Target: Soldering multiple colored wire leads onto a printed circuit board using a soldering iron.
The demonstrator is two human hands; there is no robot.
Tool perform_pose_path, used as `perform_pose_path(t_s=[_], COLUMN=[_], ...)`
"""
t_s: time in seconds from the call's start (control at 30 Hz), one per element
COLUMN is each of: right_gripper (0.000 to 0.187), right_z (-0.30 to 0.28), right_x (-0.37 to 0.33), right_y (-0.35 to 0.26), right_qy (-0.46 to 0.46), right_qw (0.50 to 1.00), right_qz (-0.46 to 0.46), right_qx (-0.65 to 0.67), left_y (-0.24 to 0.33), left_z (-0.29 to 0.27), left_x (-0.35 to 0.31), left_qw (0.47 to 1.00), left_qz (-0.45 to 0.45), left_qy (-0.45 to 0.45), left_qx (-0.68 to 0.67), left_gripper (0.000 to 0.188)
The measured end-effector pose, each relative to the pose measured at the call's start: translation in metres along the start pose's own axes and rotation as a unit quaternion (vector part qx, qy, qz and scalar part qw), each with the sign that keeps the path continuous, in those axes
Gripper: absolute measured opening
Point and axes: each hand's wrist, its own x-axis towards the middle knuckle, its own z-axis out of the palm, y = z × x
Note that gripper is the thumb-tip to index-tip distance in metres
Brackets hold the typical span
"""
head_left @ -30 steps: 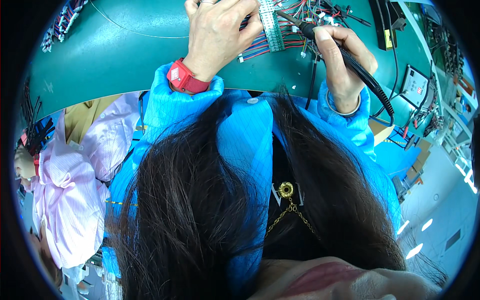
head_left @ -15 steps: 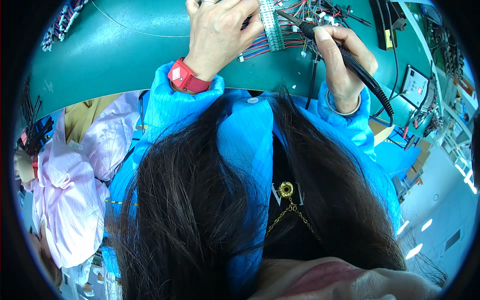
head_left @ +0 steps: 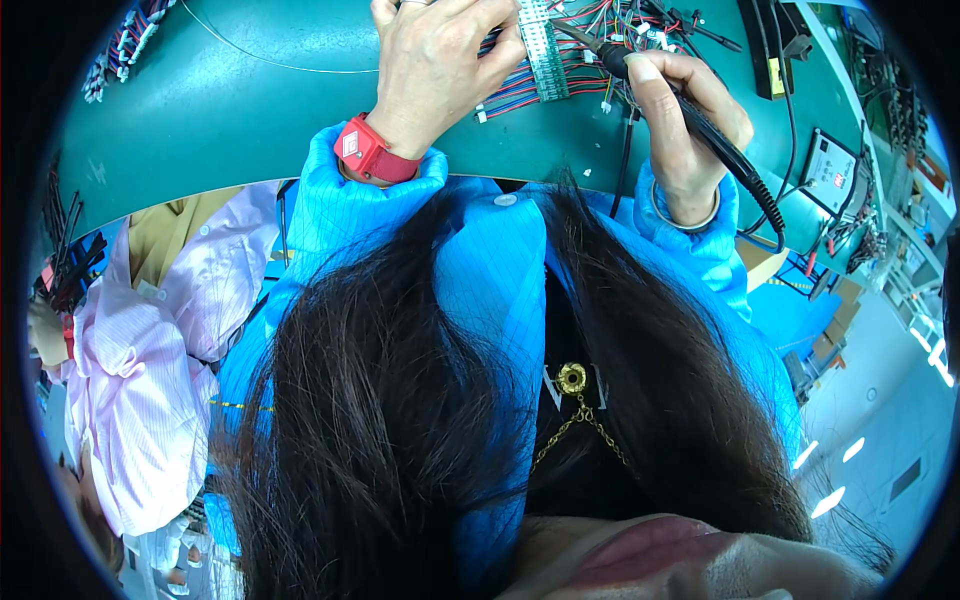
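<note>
At the top edge, my left hand [head_left: 435,75] is closed, its fingertips partly cut off by the frame. A thin solder wire [head_left: 290,69] runs across from the left into this hand. My right hand [head_left: 690,125] grips a soldering iron [head_left: 613,58] like a pen, its tip pointing left at the right side of a narrow green circuit board strip [head_left: 546,55]. Whether the tip touches the board I cannot tell. Red, blue and black wires [head_left: 515,100] with small white connectors lie beneath the strip and stick out on both sides.
The green table [head_left: 250,130] has a curved near edge. A soldering station [head_left: 831,172] stands at the right, near the iron's black cable [head_left: 735,165]. Bundled wires [head_left: 125,45] lie at the far left. Another person in a pink striped coat [head_left: 140,370] is at my left.
Both hands have shifted only very slightly. The soldering iron stays at the right side of the board strip, still in my right hand.
</note>
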Motion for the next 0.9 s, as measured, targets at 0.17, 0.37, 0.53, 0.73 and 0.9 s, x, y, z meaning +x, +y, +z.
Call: perform_pose_path(t_s=[0.17,0.37,0.53,0.73,0.9], right_gripper=[0.009,0.014,0.011,0.011,0.013], right_z=[0.000,-0.010,-0.020,-0.037,-0.095], right_x=[-0.002,-0.004,-0.007,-0.006,0.019], right_y=[-0.003,-0.013,-0.016,0.001,0.028], right_qy=[0.003,0.038,0.076,0.154,0.303], right_qw=[1.000,0.999,0.997,0.987,0.951], right_qz=[0.007,-0.002,-0.021,-0.053,-0.065], right_qx=[-0.008,-0.023,-0.012,0.000,-0.023], left_y=[-0.001,-0.010,-0.006,-0.007,-0.009], left_z=[0.000,0.005,0.009,0.006,-0.006], left_x=[-0.004,-0.007,-0.005,-0.006,-0.009], left_qw=[0.999,1.000,0.998,0.998,0.991], left_qz=[-0.018,-0.019,-0.018,-0.033,-0.109], left_qy=[-0.038,-0.011,0.019,0.042,0.066], left_qx=[0.019,-0.015,-0.057,-0.041,0.036], left_gripper=[0.008,0.006,0.006,0.006,0.013])
